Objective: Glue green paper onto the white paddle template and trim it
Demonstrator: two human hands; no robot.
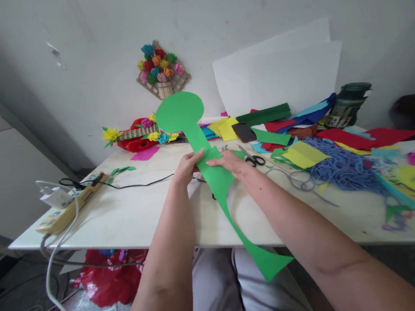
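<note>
A long piece of green paper [215, 174] spans the space between my hands, above the table. Its far end is a round disc [180, 111] on a narrow neck; the near end tapers to a thin strip that widens into a pointed tail over my lap. My left hand [187, 167] grips the paper's left edge, thumb on top. On the right side, my right hand [230, 163] pinches it with the thumb above and the fingers underneath. A small shiny tip shows just beyond my right fingers; I cannot tell what it belongs to. Black-handled scissors [253, 159] lie right of that hand.
A power strip [73, 205] with cables sits at the table's left. Blue yarn [343, 165], coloured paper sheets [305, 154] and a dark bottle [349, 104] crowd the right. A phone [244, 132] lies behind. Paper flowers [157, 64] hang on the wall.
</note>
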